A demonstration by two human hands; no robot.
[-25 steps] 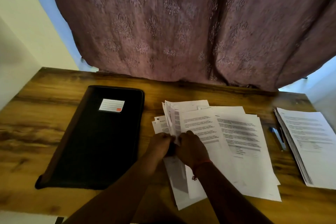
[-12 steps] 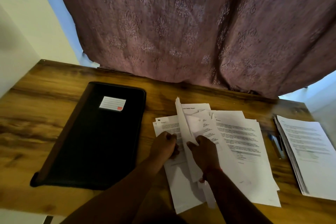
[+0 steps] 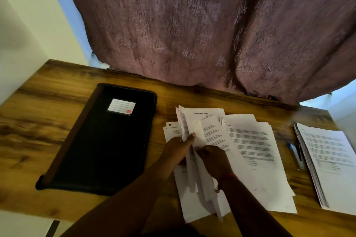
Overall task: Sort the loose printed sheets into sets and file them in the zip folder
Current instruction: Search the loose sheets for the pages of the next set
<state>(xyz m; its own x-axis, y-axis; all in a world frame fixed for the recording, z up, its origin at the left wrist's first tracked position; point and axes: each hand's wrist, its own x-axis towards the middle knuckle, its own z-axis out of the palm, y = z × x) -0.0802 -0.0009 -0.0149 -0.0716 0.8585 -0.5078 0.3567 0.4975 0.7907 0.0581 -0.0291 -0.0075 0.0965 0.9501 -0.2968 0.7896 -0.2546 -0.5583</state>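
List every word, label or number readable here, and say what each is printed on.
"Sample Health Report": heading of the top sheet in the fanned pile gripped by the left hand and right hand.
Body text on the loose sheets and the right stack: too blurred.
Folder label: blank ruled lines, red mark unreadable.

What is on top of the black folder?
A white label sticker with a small red mark sits on the closed zip folder. No sheets lie on it. What is inside cannot be seen, since it is shut.
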